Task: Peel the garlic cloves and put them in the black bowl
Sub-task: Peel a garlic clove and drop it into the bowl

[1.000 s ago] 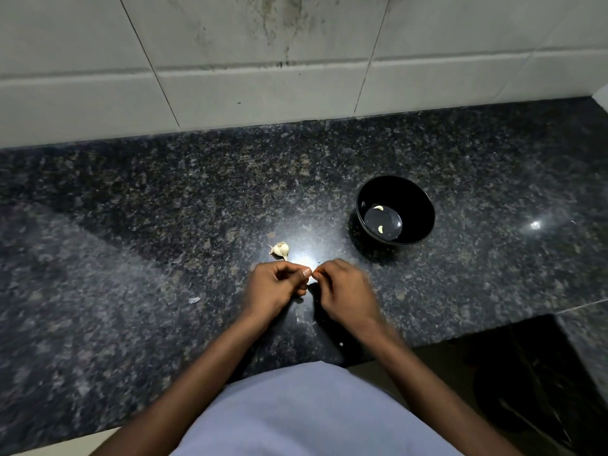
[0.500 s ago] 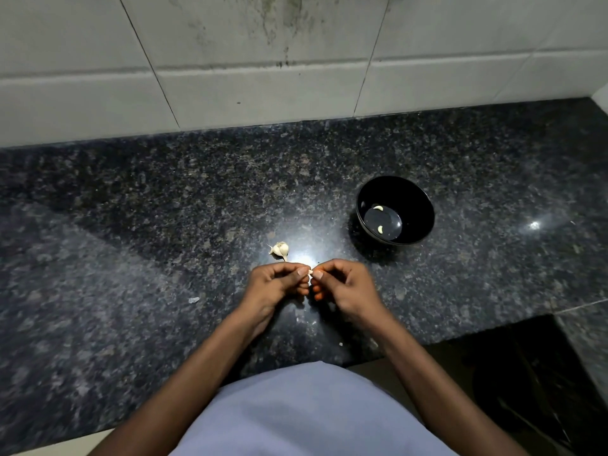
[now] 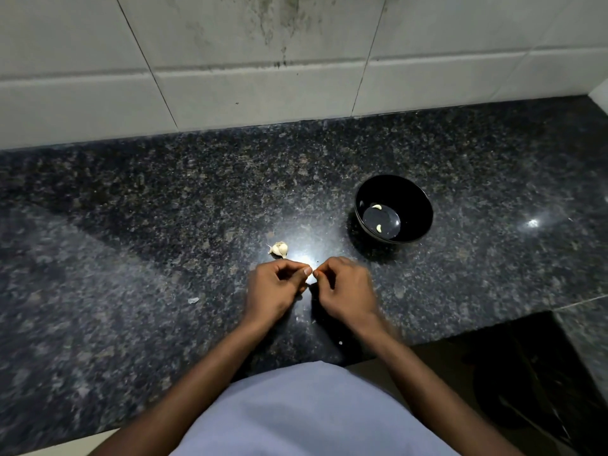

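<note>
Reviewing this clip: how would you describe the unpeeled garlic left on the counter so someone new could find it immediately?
Start at the black bowl on the dark speckled granite counter, then look to its left and a little nearer the person. The garlic piece lies there alone, just beyond the left hand. It is the only pale, papery-skinned lump on the counter, unlike the two bare cloves inside the bowl.

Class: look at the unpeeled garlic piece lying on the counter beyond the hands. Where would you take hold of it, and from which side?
Pinch the garlic piece across its plump rounded body, probably from above, since it lies flat on the granite counter with open space around it. Avoid the thin pointed tail on its left. The left hand is nearest, just in front of it.
</note>
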